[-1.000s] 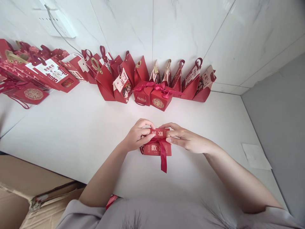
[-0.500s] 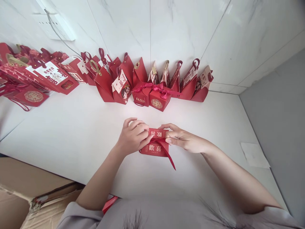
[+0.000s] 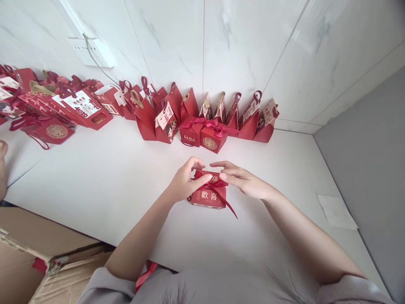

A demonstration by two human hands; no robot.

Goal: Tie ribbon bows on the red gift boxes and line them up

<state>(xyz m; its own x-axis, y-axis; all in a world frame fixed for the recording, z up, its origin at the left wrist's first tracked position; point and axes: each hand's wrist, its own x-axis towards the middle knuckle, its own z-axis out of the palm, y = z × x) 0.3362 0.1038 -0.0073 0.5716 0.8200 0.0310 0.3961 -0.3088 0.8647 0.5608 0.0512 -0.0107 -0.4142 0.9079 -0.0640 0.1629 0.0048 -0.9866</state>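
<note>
A small red gift box (image 3: 209, 195) is seen on the white surface (image 3: 95, 177), its dark red ribbon (image 3: 218, 185) pinched at the top between the fingertips of the left hand (image 3: 185, 183) and right hand (image 3: 242, 181). A row of red gift bags (image 3: 164, 118) is lined against the tiled wall (image 3: 240, 46) behind.

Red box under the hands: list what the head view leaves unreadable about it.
- Knot of the ribbon: covered by fingers of the left hand and right hand.
- Top print of the red box: mostly hidden by ribbon and fingers.
- Its far side and contents: out of sight, box shut.
- Small gold print below the big characters: too small.
</note>
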